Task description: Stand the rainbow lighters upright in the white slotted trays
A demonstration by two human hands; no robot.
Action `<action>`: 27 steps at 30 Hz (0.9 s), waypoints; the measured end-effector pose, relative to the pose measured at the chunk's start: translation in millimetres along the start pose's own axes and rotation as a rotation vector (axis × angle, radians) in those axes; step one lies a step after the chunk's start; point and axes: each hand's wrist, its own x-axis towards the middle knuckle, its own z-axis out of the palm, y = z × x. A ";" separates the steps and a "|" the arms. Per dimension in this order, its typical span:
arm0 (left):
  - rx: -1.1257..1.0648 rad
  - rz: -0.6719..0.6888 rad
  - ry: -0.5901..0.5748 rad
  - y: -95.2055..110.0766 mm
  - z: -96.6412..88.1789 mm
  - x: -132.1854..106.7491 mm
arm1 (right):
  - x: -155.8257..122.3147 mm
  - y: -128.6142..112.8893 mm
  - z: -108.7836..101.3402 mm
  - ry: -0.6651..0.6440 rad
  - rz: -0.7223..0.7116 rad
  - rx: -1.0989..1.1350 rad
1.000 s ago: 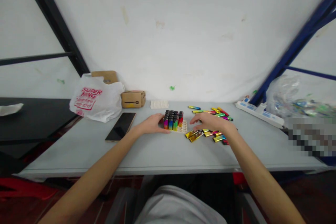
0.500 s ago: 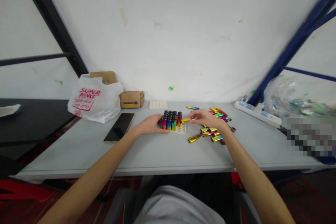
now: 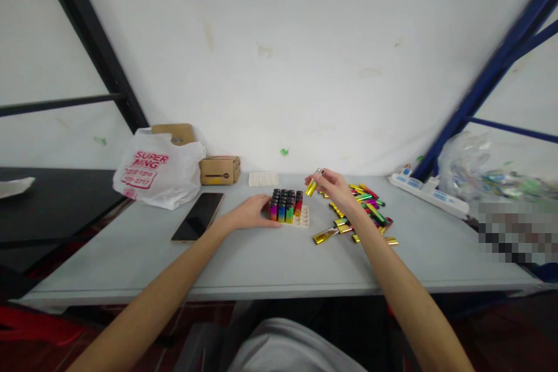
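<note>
A white tray with holes [image 3: 305, 219] lies on the table, and several upright lighters [image 3: 285, 211] with black tops stand packed in its left part. My left hand [image 3: 253, 211] is curled round the tray's left end, thumb at the front and fingers behind. Raised to the right of the tray, my right hand [image 3: 333, 185] pinches a yellow lighter [image 3: 311, 187], tilted with its metal top up. Beneath and beyond my right forearm spreads a pile of loose lighters [image 3: 368, 209], mostly gold, with green, red and purple ones; the forearm hides some.
A phone [image 3: 198, 217] lies left of my left hand. Behind it are a white plastic bag [image 3: 161, 177] and a small cardboard box [image 3: 220, 170]. Another white tray [image 3: 263, 179] rests by the wall. A power strip [image 3: 429, 195] and clear plastic bags [image 3: 464, 157] are at the right.
My right hand has lifted away from the tray's right side, and the yellow lighter in it has turned from lying flat to tilted upright. My left hand stays at the tray.
</note>
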 end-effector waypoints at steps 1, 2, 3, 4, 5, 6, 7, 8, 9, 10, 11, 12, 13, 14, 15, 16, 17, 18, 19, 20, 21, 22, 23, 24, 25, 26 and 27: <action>-0.005 0.001 -0.001 0.2 0.0 -0.1 | -0.2 3.9 1.0 -0.001 0.016 0.036; -0.009 0.002 -0.001 0.4 0.0 -0.1 | -0.8 8.8 1.5 -0.008 0.034 0.061; -0.014 0.004 -0.002 0.4 0.1 -0.1 | -1.8 14.1 1.8 -0.022 0.053 0.070; -0.017 0.006 -0.003 0.4 0.2 -0.1 | -3.1 19.4 1.8 -0.039 0.068 0.064; -0.018 0.007 -0.002 0.4 0.2 0.0 | -4.6 24.2 1.9 -0.055 0.075 0.048; -0.017 0.008 -0.001 0.4 0.2 0.0 | -6.1 28.1 2.1 -0.071 0.076 0.028; -0.014 0.009 0.002 0.4 0.0 0.1 | -7.6 31.0 2.7 -0.082 0.071 0.013; -0.009 0.009 0.003 0.5 -0.2 0.1 | -8.9 32.8 3.5 -0.086 0.064 0.011; -0.004 0.010 0.005 0.6 -0.4 0.1 | -10.0 33.7 4.8 -0.084 0.059 0.022; -0.001 0.012 0.005 0.8 -0.7 0.1 | -10.8 33.9 6.5 -0.077 0.060 0.041; 0.002 0.012 0.003 1.0 -0.9 0.1 | -11.6 33.7 8.4 -0.072 0.067 0.066; 0.005 0.010 -0.001 1.1 -1.0 0.2 | -12.2 33.2 10.5 -0.068 0.075 0.094; 0.010 0.006 -0.004 1.1 -1.1 0.3 | -12.7 32.7 12.7 -0.067 0.082 0.121; 0.015 0.002 -0.007 1.1 -1.0 0.4 | -13.1 32.5 14.9 -0.070 0.090 0.141; 0.022 -0.003 -0.010 1.0 -0.9 0.5 | -13.3 32.7 17.0 -0.072 0.101 0.157; 0.027 -0.006 -0.012 0.8 -0.7 0.7 | -13.4 33.3 18.8 -0.068 0.120 0.170; 0.029 -0.006 -0.011 0.6 -0.5 0.8 | -13.3 34.4 20.5 -0.059 0.152 0.178; 0.028 -0.004 -0.012 0.5 -0.4 0.9 | -12.9 35.7 22.0 -0.044 0.195 0.181; 0.025 0.000 -0.011 0.3 -0.3 0.9 | -12.5 37.2 23.3 -0.023 0.243 0.175; 0.022 0.003 -0.011 0.3 -0.2 1.0 | -11.9 38.6 24.5 0.009 0.286 0.161; 0.020 0.006 -0.012 0.4 -0.2 0.9 | -11.5 39.9 25.6 0.049 0.319 0.139; 0.020 0.006 -0.013 0.6 -0.2 0.9 | -11.2 41.0 26.7 0.091 0.337 0.112; 0.023 0.002 -0.013 0.9 -0.2 0.8 | -11.1 41.9 27.8 0.136 0.339 0.083; 0.027 -0.003 -0.012 1.3 -0.2 0.8 | -11.3 42.8 28.9 0.173 0.331 0.054; 0.031 -0.008 -0.009 1.7 -0.2 0.7 | -11.7 43.7 30.0 0.199 0.318 0.027; 0.033 -0.013 -0.008 2.2 -0.3 0.7 | -12.3 44.8 31.0 0.209 0.303 0.000; 0.033 -0.017 -0.006 2.6 -0.3 0.6 | -13.0 46.2 31.9 0.208 0.283 -0.032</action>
